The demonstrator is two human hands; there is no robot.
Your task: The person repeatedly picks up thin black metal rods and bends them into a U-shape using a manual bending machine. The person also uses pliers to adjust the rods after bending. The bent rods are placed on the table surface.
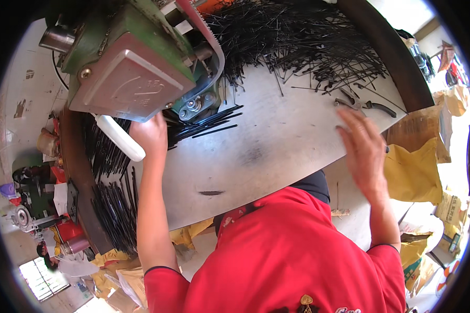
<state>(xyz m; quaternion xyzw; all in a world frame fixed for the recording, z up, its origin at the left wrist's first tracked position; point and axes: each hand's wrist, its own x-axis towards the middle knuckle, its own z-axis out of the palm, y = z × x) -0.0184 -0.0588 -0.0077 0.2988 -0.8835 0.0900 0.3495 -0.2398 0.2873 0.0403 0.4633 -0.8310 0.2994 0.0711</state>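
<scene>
My left hand reaches in under the green machine head on the left. Its fingers disappear behind the machine's lower edge, so whatever they hold or touch is hidden. Just right of that hand, a small bundle of thin black rods lies on the metal table. My right hand is raised over the table's right front edge, slightly blurred, with fingers stretched apart and nothing seen in them. A pair of pliers with dark handles lies near its fingertips.
A large tangled heap of black rods covers the far side of the table, bounded by a dark raised rim. More rods lie stacked at left. A white handle juts from the machine. Yellow sacks stand at right.
</scene>
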